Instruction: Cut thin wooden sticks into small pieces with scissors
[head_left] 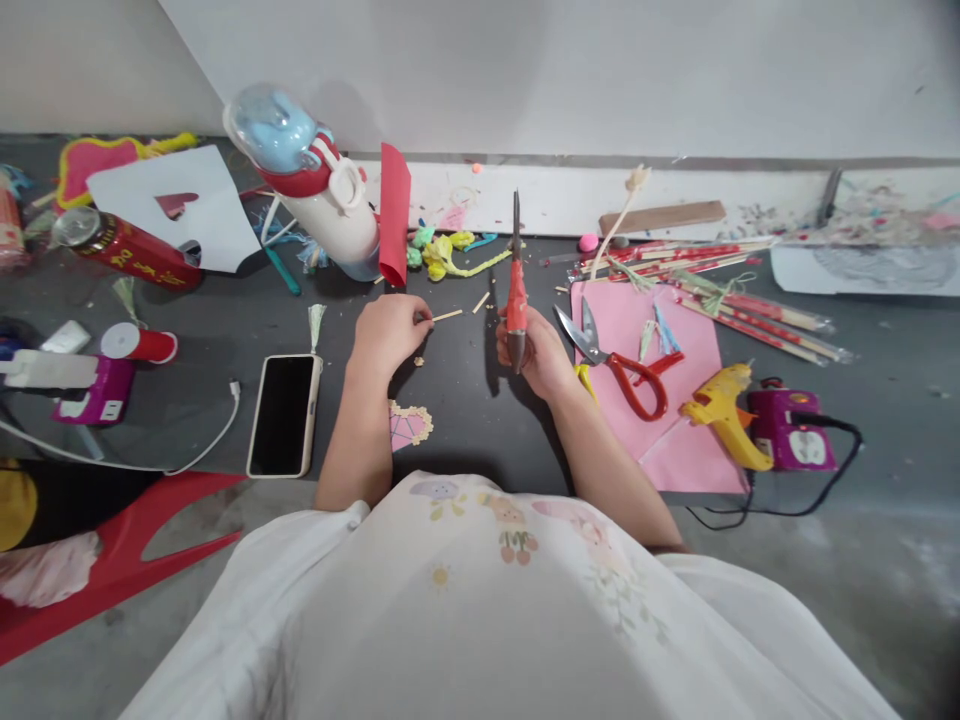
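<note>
At the left of a dark bench (465,380), a red can (154,255) stands beside a spool (142,343); below, a white cable (217,425) loops near a phone (282,420). A tall bottle (330,215) stands behind; if knocked, it could topple among the small pieces.

Next comes the left hand (394,335), thumb and fingers pinched nearly closed on the end of a thin stick (448,316). So slight a grip could let the stick twist or slip if pushed from the side. Just right of the wrist lies a pink heart (409,428), partly hidden by the forearm; a careless arm movement might drag it or loosen its beige edging.

Between the hands lie loose bits (481,302), light enough to be swept away by a sleeve or knuckle.

The right hand (536,350) is wrapped around a red-handled tool (516,290), tip pointing away, seen edge-on. If sharp, it could nick the left fingers should it swing across.

Farther right, scissors (630,370) lie with blades parted, a scratch risk to the right forearm. Beyond, a glue gun (724,410) rests on pink paper (675,455); if hot, which cannot be told, it could burn or stick.
</note>
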